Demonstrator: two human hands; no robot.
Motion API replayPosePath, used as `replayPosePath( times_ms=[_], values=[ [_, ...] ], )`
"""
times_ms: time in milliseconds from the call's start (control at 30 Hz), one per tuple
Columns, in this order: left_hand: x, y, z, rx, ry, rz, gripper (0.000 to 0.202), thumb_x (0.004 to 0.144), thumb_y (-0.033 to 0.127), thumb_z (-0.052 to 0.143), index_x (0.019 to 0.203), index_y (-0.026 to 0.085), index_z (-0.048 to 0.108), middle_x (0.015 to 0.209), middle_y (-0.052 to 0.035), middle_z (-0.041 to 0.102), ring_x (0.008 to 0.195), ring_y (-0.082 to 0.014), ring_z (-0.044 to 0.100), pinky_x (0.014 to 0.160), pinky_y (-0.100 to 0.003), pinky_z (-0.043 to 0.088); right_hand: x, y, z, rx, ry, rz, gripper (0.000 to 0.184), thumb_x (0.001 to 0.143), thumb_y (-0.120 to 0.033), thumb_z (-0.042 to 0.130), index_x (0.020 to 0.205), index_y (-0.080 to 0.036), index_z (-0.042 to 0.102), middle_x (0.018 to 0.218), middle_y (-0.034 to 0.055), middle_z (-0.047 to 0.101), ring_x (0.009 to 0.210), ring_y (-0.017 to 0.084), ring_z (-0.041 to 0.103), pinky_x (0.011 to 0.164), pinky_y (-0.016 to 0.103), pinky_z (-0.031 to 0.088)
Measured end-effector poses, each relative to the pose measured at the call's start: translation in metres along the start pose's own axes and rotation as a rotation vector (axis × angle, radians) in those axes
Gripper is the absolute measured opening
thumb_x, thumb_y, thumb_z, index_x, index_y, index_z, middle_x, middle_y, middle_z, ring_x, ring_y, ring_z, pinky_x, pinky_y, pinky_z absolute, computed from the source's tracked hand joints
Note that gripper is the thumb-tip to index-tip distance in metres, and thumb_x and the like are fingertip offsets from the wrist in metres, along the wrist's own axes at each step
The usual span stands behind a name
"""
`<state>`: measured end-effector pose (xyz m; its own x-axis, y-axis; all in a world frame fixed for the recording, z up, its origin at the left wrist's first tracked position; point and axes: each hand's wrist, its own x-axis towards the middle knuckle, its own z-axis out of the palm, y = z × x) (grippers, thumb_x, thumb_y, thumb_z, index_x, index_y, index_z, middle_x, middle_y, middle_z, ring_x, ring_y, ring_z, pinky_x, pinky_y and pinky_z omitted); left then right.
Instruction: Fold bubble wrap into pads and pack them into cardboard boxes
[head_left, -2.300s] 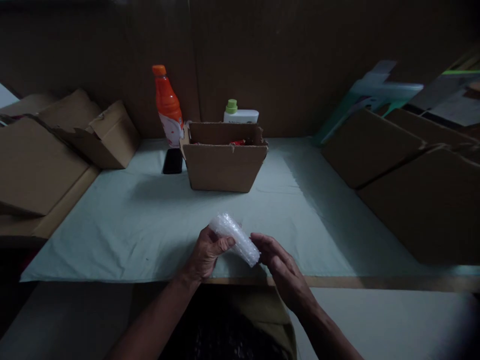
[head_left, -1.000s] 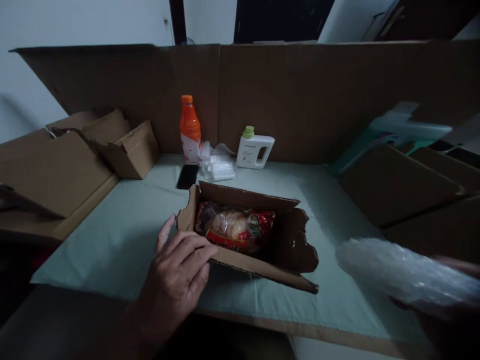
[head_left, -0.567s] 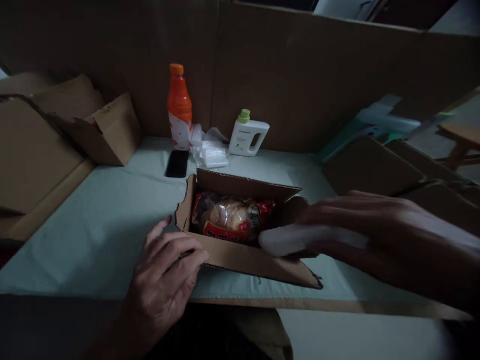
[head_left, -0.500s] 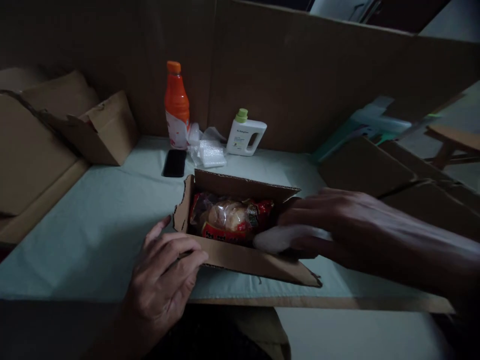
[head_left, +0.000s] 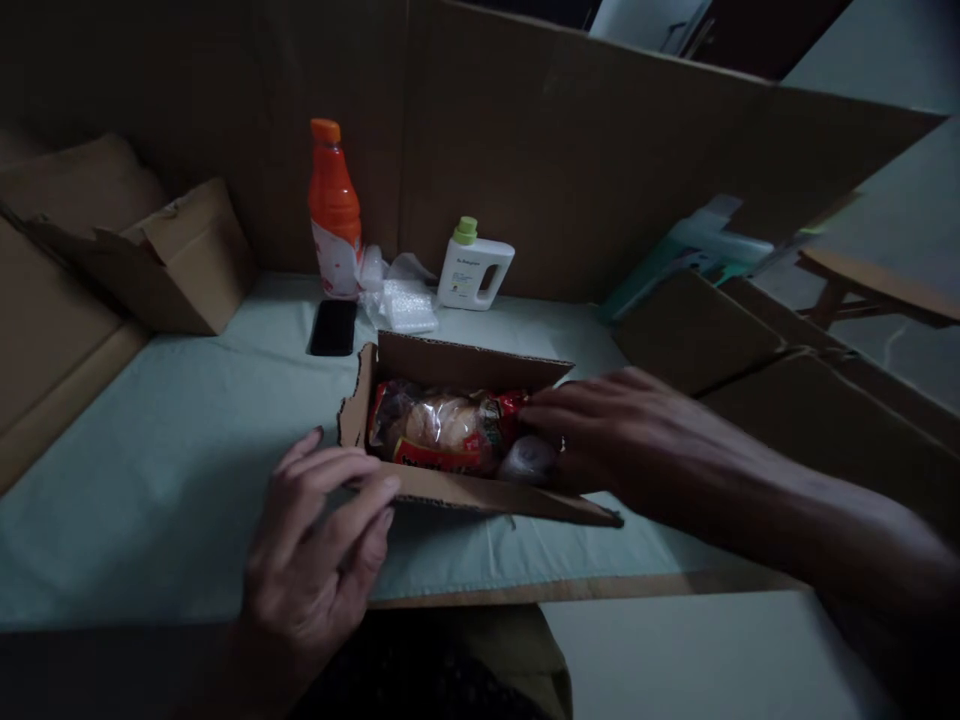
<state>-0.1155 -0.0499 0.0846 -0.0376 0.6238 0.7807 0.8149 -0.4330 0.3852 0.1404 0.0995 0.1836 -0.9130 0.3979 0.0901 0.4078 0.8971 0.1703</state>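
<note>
In the head view, a cardboard box (head_left: 480, 492) with raised flaps stands on the cloth in front of me. Inside it lies a clear and red printed food packet (head_left: 439, 425) with pale round pieces showing through. My left hand (head_left: 315, 530) pinches the box's near flap at its left end, thumb below and fingertips on top. My right hand (head_left: 592, 425) reaches into the right end of the box, its fingers around a whitish, translucent rounded bundle (head_left: 529, 460) beside the packet. The right fingertips are partly hidden.
Behind the box are a black phone (head_left: 332, 328), an orange bottle (head_left: 335, 215), folded bubble wrap (head_left: 409, 305) and a white jug with a green cap (head_left: 476, 270). Open cardboard boxes flank the cloth, left (head_left: 199, 255) and right (head_left: 847, 430). A cardboard wall (head_left: 562, 160) rises behind.
My right hand has moved left and lowered the whitish bundle into the box's right end, against the packet. My left hand stays at the near flap. The whole view has shifted slightly.
</note>
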Motion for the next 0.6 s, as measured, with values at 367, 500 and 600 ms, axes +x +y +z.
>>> replayPosePath(
  times_ms=[367,500,600],
  values=[
    [-0.064,-0.036,0.044,-0.353,-0.071,-0.791,0.061,0.085,0.033,0.065,0.141,0.023,0.045,0.136,-0.0118,0.058,0.117,-0.0273,0.064,0.1,-0.044,0.055,-0.125,-0.033,0.109,0.552,0.341,0.632,0.045,0.089,-0.044,0.067,0.13,-0.026,0.06,0.108,0.0083,0.075,0.086,0.024,0.072,0.07,0.037,0.061],
    [-0.065,-0.035,0.056,-0.482,-0.162,-0.872,0.064,0.082,0.035,0.065,0.14,0.022,0.044,0.13,-0.0113,0.061,0.114,-0.0267,0.065,0.093,-0.04,0.057,-0.08,-0.064,0.165,0.696,0.407,0.623,0.049,0.088,-0.038,0.065,0.134,-0.023,0.055,0.121,0.0136,0.07,0.1,0.028,0.069,0.081,0.043,0.061],
    [-0.052,-0.035,0.049,-0.443,-0.099,-0.865,0.062,0.082,0.036,0.066,0.139,0.024,0.046,0.131,-0.0094,0.06,0.117,-0.0262,0.063,0.097,-0.038,0.055,-0.039,-0.065,0.169,0.713,0.467,0.572,0.044,0.089,-0.031,0.06,0.132,-0.022,0.055,0.119,0.0131,0.07,0.104,0.028,0.067,0.087,0.045,0.058]
  ],
)
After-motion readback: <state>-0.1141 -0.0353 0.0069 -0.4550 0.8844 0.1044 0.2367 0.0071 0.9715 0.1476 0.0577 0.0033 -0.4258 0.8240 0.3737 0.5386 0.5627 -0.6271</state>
